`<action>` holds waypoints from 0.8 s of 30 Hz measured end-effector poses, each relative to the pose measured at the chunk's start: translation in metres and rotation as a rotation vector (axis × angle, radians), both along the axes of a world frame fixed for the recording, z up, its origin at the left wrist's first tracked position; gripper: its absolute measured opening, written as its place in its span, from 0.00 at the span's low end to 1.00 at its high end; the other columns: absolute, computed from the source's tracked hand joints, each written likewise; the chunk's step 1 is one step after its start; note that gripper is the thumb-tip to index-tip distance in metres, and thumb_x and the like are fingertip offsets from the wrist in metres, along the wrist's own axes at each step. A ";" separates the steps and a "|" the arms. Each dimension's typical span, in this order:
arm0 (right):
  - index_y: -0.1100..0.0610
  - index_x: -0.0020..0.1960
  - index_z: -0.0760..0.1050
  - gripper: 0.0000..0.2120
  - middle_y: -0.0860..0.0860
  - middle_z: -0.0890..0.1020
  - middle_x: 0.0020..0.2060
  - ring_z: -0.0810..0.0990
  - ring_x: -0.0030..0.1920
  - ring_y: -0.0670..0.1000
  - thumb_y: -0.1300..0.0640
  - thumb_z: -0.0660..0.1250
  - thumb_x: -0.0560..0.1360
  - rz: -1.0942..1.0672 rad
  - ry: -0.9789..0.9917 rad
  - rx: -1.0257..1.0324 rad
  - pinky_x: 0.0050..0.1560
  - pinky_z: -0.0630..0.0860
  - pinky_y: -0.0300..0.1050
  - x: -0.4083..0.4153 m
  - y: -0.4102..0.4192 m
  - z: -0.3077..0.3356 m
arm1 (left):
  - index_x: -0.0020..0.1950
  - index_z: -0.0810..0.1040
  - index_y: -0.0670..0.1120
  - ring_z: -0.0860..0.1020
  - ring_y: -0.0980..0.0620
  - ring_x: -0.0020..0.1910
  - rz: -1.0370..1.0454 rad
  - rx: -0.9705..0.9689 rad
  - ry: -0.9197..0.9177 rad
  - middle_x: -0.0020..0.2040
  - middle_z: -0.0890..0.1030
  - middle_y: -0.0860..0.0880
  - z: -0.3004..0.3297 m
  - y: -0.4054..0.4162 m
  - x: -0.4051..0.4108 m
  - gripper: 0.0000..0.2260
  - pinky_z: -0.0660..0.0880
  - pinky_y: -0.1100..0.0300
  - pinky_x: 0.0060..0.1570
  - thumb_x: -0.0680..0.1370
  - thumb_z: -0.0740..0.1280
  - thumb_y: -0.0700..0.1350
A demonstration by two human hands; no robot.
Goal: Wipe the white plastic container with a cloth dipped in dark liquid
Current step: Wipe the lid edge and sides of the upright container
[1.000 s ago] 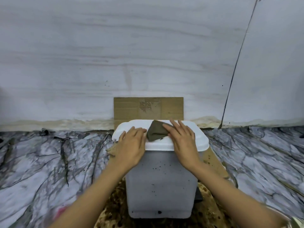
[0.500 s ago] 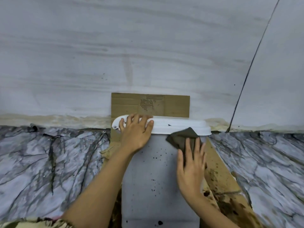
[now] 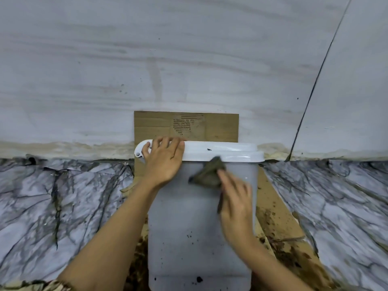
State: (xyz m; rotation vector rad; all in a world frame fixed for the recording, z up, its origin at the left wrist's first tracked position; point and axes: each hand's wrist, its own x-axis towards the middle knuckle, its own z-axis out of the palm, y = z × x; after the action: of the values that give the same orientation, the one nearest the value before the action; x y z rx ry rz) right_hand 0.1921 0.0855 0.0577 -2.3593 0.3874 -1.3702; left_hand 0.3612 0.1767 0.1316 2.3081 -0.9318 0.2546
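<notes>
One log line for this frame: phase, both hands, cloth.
phase: wiping container front | left hand: rests on lid | right hand: presses cloth flat against upper front wall | residue: dark specks low on wall

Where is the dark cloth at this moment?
Head view: the cloth is pressed by the right hand on the container front, just below the lid, right of centre.

container on cardboard, left hand on lid, cloth under right hand
</notes>
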 end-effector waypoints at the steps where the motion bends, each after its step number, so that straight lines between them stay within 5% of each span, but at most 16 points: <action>1: 0.59 0.69 0.70 0.25 0.50 0.74 0.60 0.66 0.56 0.48 0.70 0.55 0.73 -0.036 -0.027 0.039 0.60 0.64 0.34 0.005 -0.004 0.022 | 0.63 0.72 0.55 0.61 0.51 0.68 -0.001 -0.002 0.007 0.64 0.71 0.55 0.001 0.002 -0.001 0.16 0.48 0.47 0.70 0.83 0.48 0.52; 5: 0.55 0.67 0.72 0.21 0.52 0.76 0.62 0.66 0.56 0.56 0.69 0.56 0.77 -0.152 0.254 0.114 0.56 0.66 0.46 0.031 -0.023 0.086 | 0.64 0.71 0.56 0.60 0.52 0.68 -0.013 -0.012 0.028 0.63 0.70 0.55 0.002 0.006 -0.006 0.17 0.48 0.47 0.70 0.83 0.46 0.52; 7: 0.52 0.64 0.74 0.21 0.50 0.77 0.60 0.67 0.57 0.57 0.68 0.55 0.76 -0.038 0.417 0.090 0.56 0.65 0.48 0.042 -0.022 0.097 | 0.64 0.71 0.54 0.60 0.52 0.68 -0.017 -0.003 0.033 0.64 0.70 0.54 0.002 0.009 -0.006 0.17 0.48 0.48 0.70 0.83 0.46 0.50; 9: 0.50 0.58 0.77 0.19 0.48 0.79 0.52 0.70 0.55 0.53 0.68 0.55 0.77 0.191 0.472 0.170 0.52 0.66 0.41 0.044 -0.014 0.105 | 0.66 0.70 0.53 0.59 0.51 0.69 -0.026 0.029 0.017 0.66 0.69 0.54 0.003 0.011 -0.005 0.21 0.48 0.50 0.69 0.78 0.47 0.47; 13: 0.52 0.53 0.78 0.15 0.43 0.79 0.43 0.75 0.42 0.36 0.67 0.56 0.79 0.414 0.716 0.369 0.41 0.66 0.23 0.008 -0.004 0.098 | 0.65 0.72 0.59 0.59 0.55 0.67 -0.055 -0.060 0.110 0.63 0.70 0.58 0.004 0.012 -0.003 0.18 0.46 0.53 0.68 0.84 0.46 0.50; 16: 0.51 0.55 0.79 0.17 0.44 0.82 0.47 0.77 0.48 0.37 0.67 0.56 0.79 0.368 0.644 0.368 0.51 0.70 0.29 -0.021 -0.004 0.083 | 0.64 0.72 0.60 0.58 0.57 0.67 -0.079 -0.093 0.120 0.62 0.70 0.60 0.003 0.011 -0.002 0.18 0.45 0.53 0.68 0.83 0.46 0.51; 18: 0.49 0.56 0.78 0.18 0.42 0.79 0.44 0.76 0.43 0.34 0.67 0.55 0.79 0.261 0.437 0.444 0.45 0.70 0.25 -0.027 -0.006 0.093 | 0.64 0.73 0.61 0.58 0.57 0.67 -0.077 -0.107 0.119 0.60 0.68 0.62 0.002 0.011 -0.002 0.18 0.44 0.53 0.68 0.83 0.46 0.52; 20: 0.47 0.61 0.75 0.23 0.46 0.77 0.47 0.76 0.40 0.43 0.68 0.52 0.77 0.122 0.285 0.342 0.42 0.71 0.30 -0.022 -0.014 0.109 | 0.64 0.73 0.61 0.58 0.58 0.67 -0.076 -0.114 0.121 0.58 0.67 0.64 0.002 0.011 -0.003 0.18 0.44 0.54 0.68 0.83 0.46 0.51; 24: 0.45 0.69 0.68 0.36 0.45 0.68 0.68 0.63 0.53 0.55 0.72 0.51 0.68 -0.113 0.498 0.034 0.53 0.65 0.45 0.010 -0.020 0.130 | 0.64 0.72 0.62 0.58 0.59 0.67 -0.071 -0.114 0.106 0.58 0.68 0.64 0.001 0.013 -0.005 0.18 0.44 0.55 0.68 0.83 0.46 0.51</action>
State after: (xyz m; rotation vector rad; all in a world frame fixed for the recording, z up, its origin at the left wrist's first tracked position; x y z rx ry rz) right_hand 0.2022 0.0655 0.1881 -2.6662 0.6820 -0.7911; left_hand 0.3559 0.1896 0.1326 2.1582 -0.9200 0.1496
